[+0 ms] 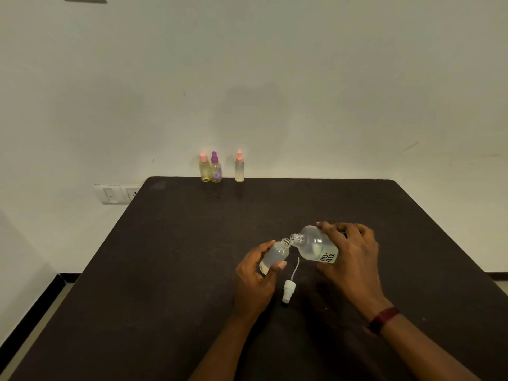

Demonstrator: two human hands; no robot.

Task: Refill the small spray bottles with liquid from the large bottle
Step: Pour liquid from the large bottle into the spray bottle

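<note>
clear plastic fills both my hands. my left hand point(255, 279) is curled round the small open bottle point(275, 254), thumb on its near side and fingers behind it, holding it tilted with the neck pointing up and to the right. my right hand point(350, 251) grips the large bottle point(316, 244) with fingers wrapped over its body and tips it to the left, so its open mouth meets the small bottle's mouth. i cannot tell whether the two rims touch or are only just apart. clear liquid lies in the low side of the large bottle, and its printed label faces near. both bottles are over the dark table point(165, 270), right of the middle and toward the near side. just near of them, between my wrists, the white spray head point(287, 292) lies on its side on the table, its thin dip tube pointing far toward the bottles. a dark red band point(383, 320) sits on my right wrist. at the table's far edge, against the pale wall, three capped spray bottles stand upright: a pink-capped bottle point(204, 169) just beside a purple-capped bottle point(216, 168), and a second pink-capped bottle point(239, 167) a little to their right. a socket plate point(115, 193) shows on the wall left of the table's far left corner.
</note>
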